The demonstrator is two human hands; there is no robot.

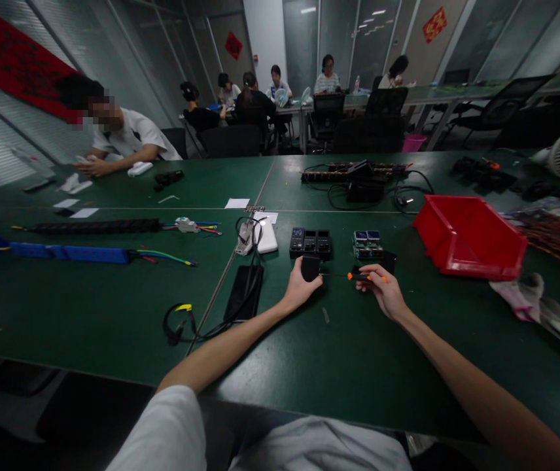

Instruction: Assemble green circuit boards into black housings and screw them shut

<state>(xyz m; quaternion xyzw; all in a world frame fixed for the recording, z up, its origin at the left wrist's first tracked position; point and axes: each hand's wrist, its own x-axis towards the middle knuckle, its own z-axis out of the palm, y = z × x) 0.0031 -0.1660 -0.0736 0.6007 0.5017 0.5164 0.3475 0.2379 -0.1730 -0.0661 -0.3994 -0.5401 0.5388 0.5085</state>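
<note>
My left hand (300,288) is closed around a small black box-shaped device (310,267), held just above the green table. In my right hand (383,292) is a screwdriver (358,277) with an orange-and-black handle. Its thin shaft points left, and the tip reaches the side of the black device; whether it touches a screw is too small to tell. Right behind the device stands a black case (310,243) with several slots. Small circuit boards (367,243) lie beyond my right hand, beside a dark flat piece (388,261) partly covered by the fingers.
A red bin (471,239) stands to the right, near a pale glove (530,304). Left of my hands are a black phone (243,293), a looped cable (176,327) and a white power bank (265,234). Blue power strips (69,252) lie farther left. A person (127,134) sits across the table.
</note>
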